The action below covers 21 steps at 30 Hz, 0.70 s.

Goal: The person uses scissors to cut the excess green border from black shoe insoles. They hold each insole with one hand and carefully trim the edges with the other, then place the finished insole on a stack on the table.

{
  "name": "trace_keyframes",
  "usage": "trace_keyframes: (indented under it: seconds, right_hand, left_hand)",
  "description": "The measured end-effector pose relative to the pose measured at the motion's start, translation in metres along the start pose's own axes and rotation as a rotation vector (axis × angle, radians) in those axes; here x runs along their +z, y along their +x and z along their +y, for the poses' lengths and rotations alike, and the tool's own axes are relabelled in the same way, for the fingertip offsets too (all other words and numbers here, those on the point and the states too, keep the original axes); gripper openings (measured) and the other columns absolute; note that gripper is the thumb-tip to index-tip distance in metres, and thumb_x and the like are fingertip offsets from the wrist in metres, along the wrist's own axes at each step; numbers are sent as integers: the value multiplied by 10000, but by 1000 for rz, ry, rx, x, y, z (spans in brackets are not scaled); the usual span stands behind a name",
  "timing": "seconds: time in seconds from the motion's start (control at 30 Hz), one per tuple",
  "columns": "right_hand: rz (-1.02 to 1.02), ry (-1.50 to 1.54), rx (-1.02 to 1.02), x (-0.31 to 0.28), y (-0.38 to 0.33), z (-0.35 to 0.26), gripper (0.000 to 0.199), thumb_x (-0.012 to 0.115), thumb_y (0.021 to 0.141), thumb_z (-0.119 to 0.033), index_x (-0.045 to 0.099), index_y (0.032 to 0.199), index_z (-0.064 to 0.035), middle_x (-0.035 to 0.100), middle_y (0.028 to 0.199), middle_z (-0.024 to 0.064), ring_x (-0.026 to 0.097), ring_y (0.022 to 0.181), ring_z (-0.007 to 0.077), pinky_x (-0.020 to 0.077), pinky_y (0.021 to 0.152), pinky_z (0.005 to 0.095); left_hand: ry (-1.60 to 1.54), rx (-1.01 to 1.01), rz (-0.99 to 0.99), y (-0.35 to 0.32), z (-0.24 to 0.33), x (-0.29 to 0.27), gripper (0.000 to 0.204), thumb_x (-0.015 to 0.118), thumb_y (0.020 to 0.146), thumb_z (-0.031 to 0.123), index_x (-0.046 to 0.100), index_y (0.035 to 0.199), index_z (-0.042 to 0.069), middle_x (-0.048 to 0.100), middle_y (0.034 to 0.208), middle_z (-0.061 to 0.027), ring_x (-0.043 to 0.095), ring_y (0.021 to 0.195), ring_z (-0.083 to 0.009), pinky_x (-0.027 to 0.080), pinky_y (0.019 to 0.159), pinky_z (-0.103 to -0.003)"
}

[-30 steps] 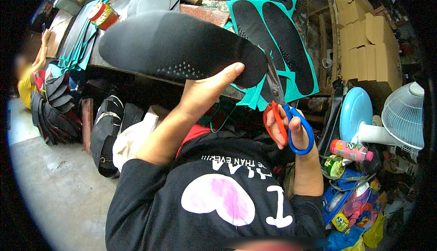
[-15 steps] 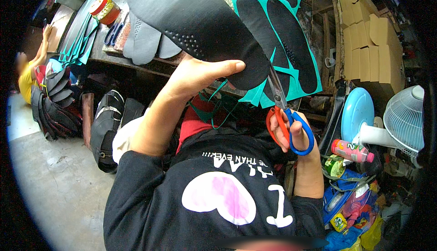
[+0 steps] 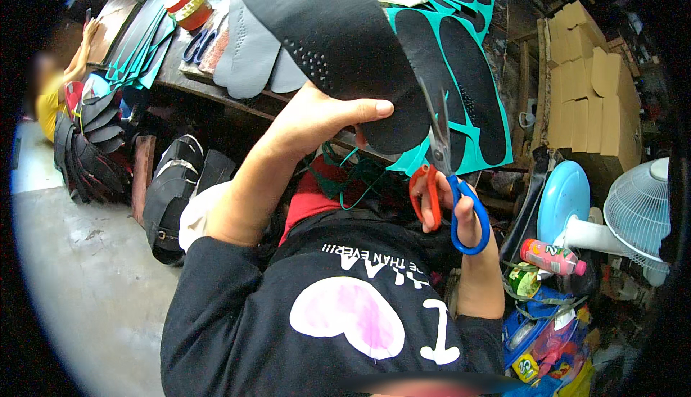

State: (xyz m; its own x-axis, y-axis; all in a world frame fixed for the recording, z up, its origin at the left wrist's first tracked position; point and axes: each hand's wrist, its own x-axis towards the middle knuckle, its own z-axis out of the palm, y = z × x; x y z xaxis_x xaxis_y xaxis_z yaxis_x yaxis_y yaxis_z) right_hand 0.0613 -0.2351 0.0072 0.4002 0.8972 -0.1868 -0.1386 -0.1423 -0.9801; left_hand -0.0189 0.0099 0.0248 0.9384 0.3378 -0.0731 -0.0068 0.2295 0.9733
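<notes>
A black insole [image 3: 338, 37] with a patch of small perforations is held up in front of me. My left hand [image 3: 324, 113] grips its near end, thumb lying on top and the other fingers hidden underneath. In my right hand [image 3: 461, 206] is a pair of scissors [image 3: 439, 156] with one red and one blue handle loop. Their handles are spread and the blades stand apart, pointing away from me at the insole's right edge. Beyond them, black insole shapes [image 3: 471, 73] with teal borders lie on the workbench [image 3: 169, 73].
Grey insoles [image 3: 248, 51], dark-handled scissors [image 3: 201, 46] and a red-lidded jar [image 3: 188, 7] sit on the bench's left. Cardboard boxes [image 3: 583, 102], a fan [image 3: 633, 210] and a pink bottle [image 3: 553, 256] are at right. At far left is a person in yellow [image 3: 49, 109].
The scissors' handles have spread wider and the blades have parted. The insole, still in my left hand, appears a little farther right, and the whole view has shifted slightly.
</notes>
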Motion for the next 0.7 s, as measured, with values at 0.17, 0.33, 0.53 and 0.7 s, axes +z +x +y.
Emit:
trace_keyframes:
  seconds: [0.17, 0.33, 0.53, 0.7]
  right_hand:
    - [30, -126, 4, 3, 3, -7, 880, 414, 735, -824, 535, 963, 17, 485, 578, 14, 476, 470, 79, 365, 444, 217]
    - [76, -129, 43, 3, -2, -5, 820, 494, 748, -770, 518, 936, 28, 475, 572, 11, 459, 439, 65, 349, 412, 206]
    - [75, 198, 66, 3, 1, 19, 646, 601, 810, -584, 515, 932, 44, 485, 555, 37, 450, 383, 83, 345, 351, 206]
    - [335, 76, 8, -20, -10, 22, 755, 542, 740, -734, 535, 915, 0, 452, 459, -8, 439, 347, 75, 328, 327, 187]
  left_hand:
    - [-52, 2, 39, 0, -9, 11, 385, 755, 723, 129, 604, 1053, 0, 648, 916, -72, 622, 766, -155, 513, 613, -271]
    - [-58, -81, 69, -1, -12, 9, 377, 765, 722, 166, 618, 1038, 24, 646, 870, -36, 601, 696, -109, 473, 498, -230]
    - [90, 20, 98, 4, -10, -7, 386, 767, 699, 205, 631, 1012, 26, 646, 823, -43, 595, 645, -105, 457, 470, -213]
    - [404, 167, 316, 11, 25, -93, 449, 806, 675, 189, 619, 1041, 7, 650, 801, -56, 566, 539, -107, 445, 425, -237]
